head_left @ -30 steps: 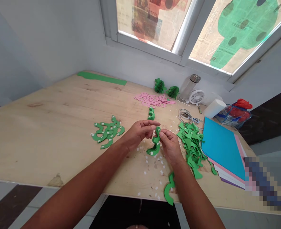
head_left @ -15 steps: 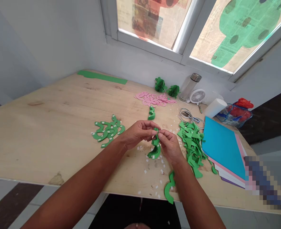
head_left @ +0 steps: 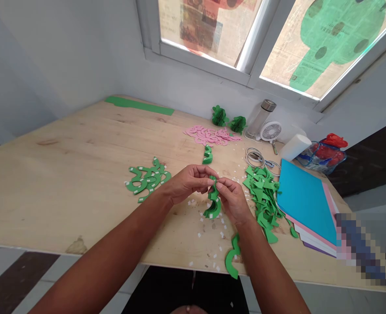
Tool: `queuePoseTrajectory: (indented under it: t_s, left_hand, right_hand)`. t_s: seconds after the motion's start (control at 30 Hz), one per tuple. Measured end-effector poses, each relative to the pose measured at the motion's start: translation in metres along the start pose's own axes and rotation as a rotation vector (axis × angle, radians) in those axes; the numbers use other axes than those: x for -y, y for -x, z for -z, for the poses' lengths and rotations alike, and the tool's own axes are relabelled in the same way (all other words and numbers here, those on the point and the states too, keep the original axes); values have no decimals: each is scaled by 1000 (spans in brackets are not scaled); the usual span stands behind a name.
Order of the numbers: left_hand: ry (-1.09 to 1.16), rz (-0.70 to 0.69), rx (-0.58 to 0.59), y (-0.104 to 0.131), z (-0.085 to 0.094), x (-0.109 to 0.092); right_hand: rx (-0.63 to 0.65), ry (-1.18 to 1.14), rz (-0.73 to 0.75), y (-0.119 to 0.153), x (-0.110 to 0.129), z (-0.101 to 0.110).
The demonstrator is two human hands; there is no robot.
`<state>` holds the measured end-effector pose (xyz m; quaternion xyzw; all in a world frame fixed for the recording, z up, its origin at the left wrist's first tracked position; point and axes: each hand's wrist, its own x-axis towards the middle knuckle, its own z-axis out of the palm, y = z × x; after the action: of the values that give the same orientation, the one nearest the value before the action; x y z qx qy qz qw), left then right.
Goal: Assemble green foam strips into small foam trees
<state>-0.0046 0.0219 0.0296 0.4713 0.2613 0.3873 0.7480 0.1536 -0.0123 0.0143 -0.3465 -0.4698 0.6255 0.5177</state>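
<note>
Between both hands is a stack of wavy green paper cutouts [head_left: 214,208], held upright with its layers fanned at the bottom and a white square on its front. My left hand [head_left: 193,183] pinches its top from the left. My right hand [head_left: 232,198] grips the same top end from the right, fingertips nearly meeting. Another wavy green cutout [head_left: 231,261] lies at the table's front edge by my right forearm. Left of my hands spreads a pile of green cutouts with white squares [head_left: 149,179]. A small green stack [head_left: 208,155] lies beyond my hands.
Green paper scraps [head_left: 263,196] are heaped on the right, beside blue sheets [head_left: 306,205]. Scissors [head_left: 268,165], pink cutouts [head_left: 211,135], a bottle [head_left: 261,117], a small fan [head_left: 270,131] and a white roll [head_left: 296,147] stand or lie behind. White bits litter the wooden table [head_left: 65,174].
Both hands stay pinched at the top of the green stack. Its lower end has shifted very slightly to the right; nothing else visibly moves apart from a small camera shift.
</note>
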Motion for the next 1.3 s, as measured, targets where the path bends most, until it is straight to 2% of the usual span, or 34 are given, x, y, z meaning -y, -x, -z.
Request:
queuePoseTrajectory:
  t_s: [0.5, 0.83, 1.3]
  left_hand:
    - [26, -20, 31, 0, 1, -1]
    - [-52, -10, -118, -4, -2, 0]
    - [16, 78, -81, -3, 2, 0]
  right_hand:
    - [-31, 22, 27, 0, -1, 1]
    - [-122, 187, 34, -1, -1, 1]
    - [-134, 211, 36, -1, -2, 2]
